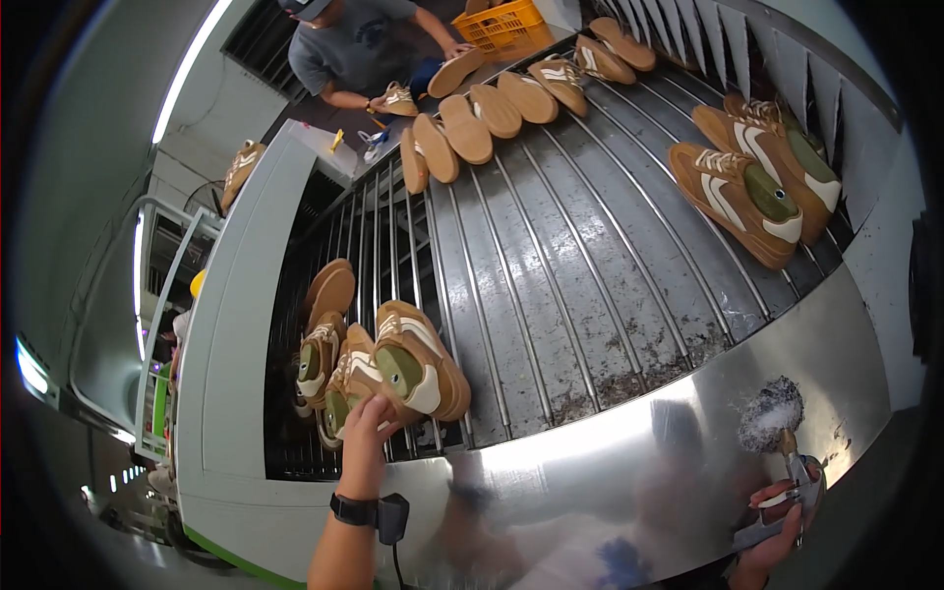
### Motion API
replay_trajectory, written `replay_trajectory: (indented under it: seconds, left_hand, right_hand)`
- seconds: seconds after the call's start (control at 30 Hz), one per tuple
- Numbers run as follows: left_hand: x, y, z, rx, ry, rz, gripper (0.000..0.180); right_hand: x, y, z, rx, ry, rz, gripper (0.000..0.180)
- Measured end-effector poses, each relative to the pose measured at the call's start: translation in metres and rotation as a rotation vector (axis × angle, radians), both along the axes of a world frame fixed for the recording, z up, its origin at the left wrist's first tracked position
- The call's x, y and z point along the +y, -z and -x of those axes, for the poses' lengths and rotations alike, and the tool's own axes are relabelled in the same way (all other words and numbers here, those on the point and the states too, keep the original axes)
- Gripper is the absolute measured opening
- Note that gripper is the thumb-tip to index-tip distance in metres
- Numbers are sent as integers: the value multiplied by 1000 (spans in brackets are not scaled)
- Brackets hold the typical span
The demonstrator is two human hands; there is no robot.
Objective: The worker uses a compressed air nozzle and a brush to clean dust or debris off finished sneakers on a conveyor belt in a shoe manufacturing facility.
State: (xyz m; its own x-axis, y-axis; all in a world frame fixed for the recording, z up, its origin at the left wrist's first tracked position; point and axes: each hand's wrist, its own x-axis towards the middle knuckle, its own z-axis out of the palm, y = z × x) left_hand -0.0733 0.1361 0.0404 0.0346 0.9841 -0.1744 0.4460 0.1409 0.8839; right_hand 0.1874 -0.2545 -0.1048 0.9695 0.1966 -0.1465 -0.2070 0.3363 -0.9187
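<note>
My left hand (369,418) grips a tan shoe (418,364) at the conveyor's (551,295) near left edge, my right hand (777,526) holds a brush (772,418); more shoes wait up the belt.

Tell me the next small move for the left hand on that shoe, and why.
Probably lift the tan shoe clear of the conveyor rods: the left hand already grips its rear end, other shoes crowd beside it, and the right hand holds a brush ready.
</note>
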Motion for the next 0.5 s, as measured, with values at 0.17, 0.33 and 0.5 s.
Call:
replay_trajectory:
  seconds: [0.17, 0.33, 0.5]
  left_hand:
    - [36, -20, -24, 176, 132, 207, 36]
    - [74, -9, -34, 795, 376, -5, 58]
    - [93, 8, -48, 957, 435, -126, 63]
  right_hand:
    - [0, -9, -2, -49, -30, -30, 53]
    - [9, -13, 1, -34, -47, -65, 50]
    - [2, -2, -1, -46, 10, 10, 47]
